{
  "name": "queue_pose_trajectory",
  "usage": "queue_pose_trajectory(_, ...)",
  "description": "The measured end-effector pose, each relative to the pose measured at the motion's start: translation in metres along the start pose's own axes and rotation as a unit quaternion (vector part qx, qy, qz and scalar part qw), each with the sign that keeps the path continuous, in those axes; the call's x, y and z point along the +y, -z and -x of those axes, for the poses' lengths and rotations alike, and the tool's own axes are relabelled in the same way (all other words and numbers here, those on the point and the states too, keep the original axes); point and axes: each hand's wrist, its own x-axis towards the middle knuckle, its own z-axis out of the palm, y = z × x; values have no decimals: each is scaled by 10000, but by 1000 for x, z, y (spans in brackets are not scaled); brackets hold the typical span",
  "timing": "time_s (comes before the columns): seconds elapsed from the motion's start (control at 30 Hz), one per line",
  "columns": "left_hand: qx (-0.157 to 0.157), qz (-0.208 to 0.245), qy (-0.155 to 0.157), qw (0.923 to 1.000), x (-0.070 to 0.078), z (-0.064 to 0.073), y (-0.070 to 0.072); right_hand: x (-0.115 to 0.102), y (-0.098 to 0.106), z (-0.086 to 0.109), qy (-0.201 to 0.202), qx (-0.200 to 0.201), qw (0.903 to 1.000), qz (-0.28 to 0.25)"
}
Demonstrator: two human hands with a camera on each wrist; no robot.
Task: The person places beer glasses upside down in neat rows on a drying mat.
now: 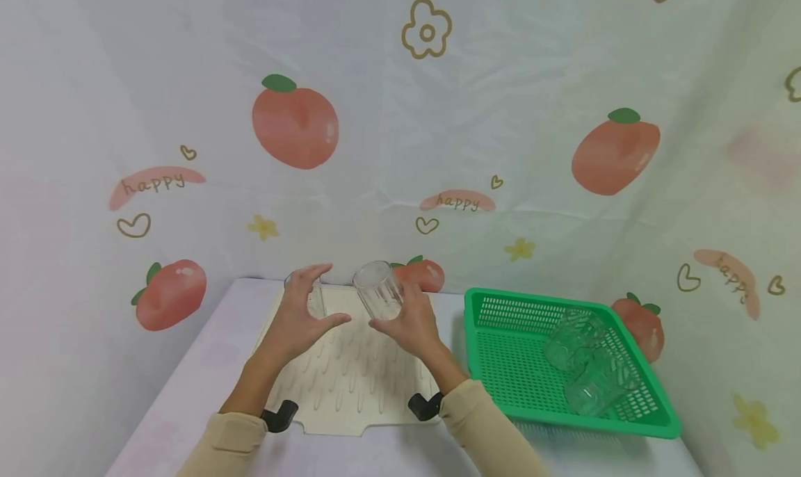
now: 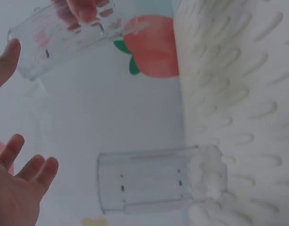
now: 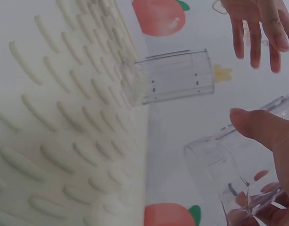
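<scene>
A clear ribbed glass (image 1: 316, 302) stands on the far part of a cream peg board (image 1: 350, 386); the left wrist view shows that glass (image 2: 153, 181) whole. My left hand (image 1: 295, 324) is beside it, thumb and fingers spread apart, holding nothing. In the right wrist view the left hand's fingers (image 3: 255, 42) point away from the glass, with a gap between. My right hand (image 1: 409, 322) grips a second clear glass (image 1: 375, 286), tilted and raised above the board. The right thumb (image 3: 255, 123) lies along the side of this held glass (image 3: 212, 165).
To the right is a green plastic basket (image 1: 510, 411) with slotted walls, holding several clear glasses (image 1: 591, 386) at its right side. A white printed cloth (image 1: 382, 115) hangs behind the table (image 1: 200, 380). Black pieces (image 1: 279, 416) sit by both wrists.
</scene>
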Motion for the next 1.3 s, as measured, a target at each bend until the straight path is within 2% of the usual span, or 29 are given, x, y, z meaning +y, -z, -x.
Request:
queue_pose_trajectory(0.2,424,-403,616,9964,-26,5,13,8,-17,-6,-355,389,9961,-708)
queue_pose_trajectory(0.3,452,-450,1084,9921,-42,8,18,15,-26,-6,-514,523,9932,-908)
queue_pose_trajectory(0.4,240,-537,1521,9866,-59,12,23,22,-35,-6,-758,564,9910,-946)
queue_pose_trajectory(0.5,-113,-640,1912,9794,-73,17,29,29,-44,-7,-1020,573,9878,-1028)
queue_pose_trajectory(0.7,-781,-900,2557,9594,-95,34,30,42,-60,-11,-1244,517,9837,-1190)
queue_pose_trajectory(0.87,-1109,-1113,2942,9427,-111,48,26,49,-67,-11,-1416,564,9816,-1152)
queue_pose_trajectory(1.0,-1176,-1128,3161,9346,-121,57,23,53,-72,-9,-1485,569,9802,-1182)
queue_pose_trajectory(1.2,-1260,-1081,3293,9295,-134,67,16,60,-79,-7,-1732,345,9778,-1130)
queue_pose_trajectory(1.3,-1301,-1037,3290,9295,-136,68,14,62,-81,-6,-1785,233,9774,-1107)
